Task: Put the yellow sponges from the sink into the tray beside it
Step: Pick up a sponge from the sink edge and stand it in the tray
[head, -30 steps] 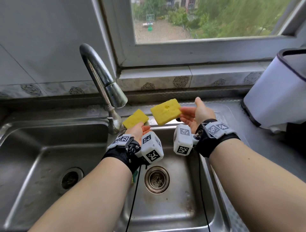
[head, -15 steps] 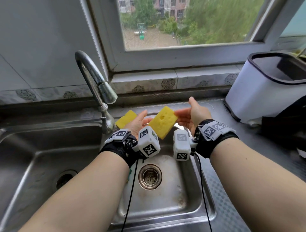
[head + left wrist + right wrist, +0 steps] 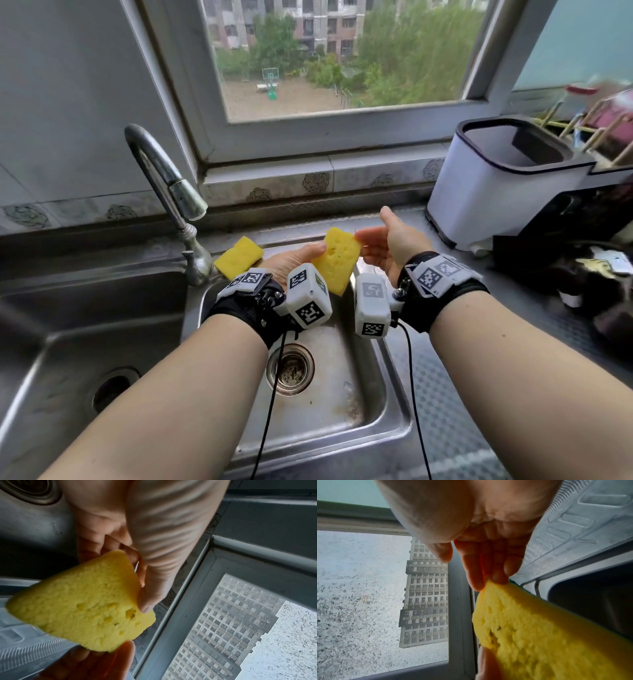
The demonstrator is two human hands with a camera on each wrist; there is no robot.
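The holed yellow sponge (image 3: 337,263) tipped from flat to upright, and the left hand's (image 3: 291,262) thumb came to touch it.

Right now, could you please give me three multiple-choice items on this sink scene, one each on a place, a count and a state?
1. Where is the holed yellow sponge? A on the windowsill; B between both hands over the steel sink basin; C inside the white bin.
2. How many yellow sponges show in the head view? A one; B two; C four.
3. The curved metal tap is: A running; B not running; C missing.
Answers: B, left hand and right hand hold it; B, a second sponge shows beside the tap; B, no water falls.
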